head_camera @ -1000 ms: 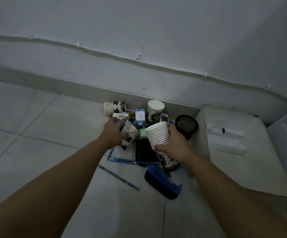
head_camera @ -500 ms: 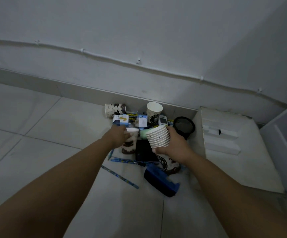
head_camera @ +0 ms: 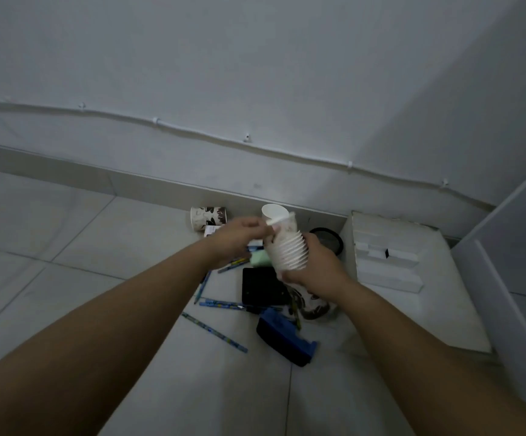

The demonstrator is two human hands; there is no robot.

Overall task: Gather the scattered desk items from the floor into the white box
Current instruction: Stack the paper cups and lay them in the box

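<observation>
I see my left hand (head_camera: 239, 239) has lifted a cup (head_camera: 279, 220) up to the cup stack (head_camera: 288, 253), fingers pinching its rim. My right hand (head_camera: 315, 267) grips the stack. The white box (head_camera: 413, 297) sits just right; bare floor (head_camera: 66, 247) lies left.

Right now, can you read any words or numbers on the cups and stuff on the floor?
No text can be read anywhere in this dim picture.
Patterned cup lying by the wall: dark printed shapes, no readable words.
Small white box beside it: print too blurred to read.
Blue pens: markings too small to read.
Stack of cups in the right hand: plain white rims, nothing written.
</observation>
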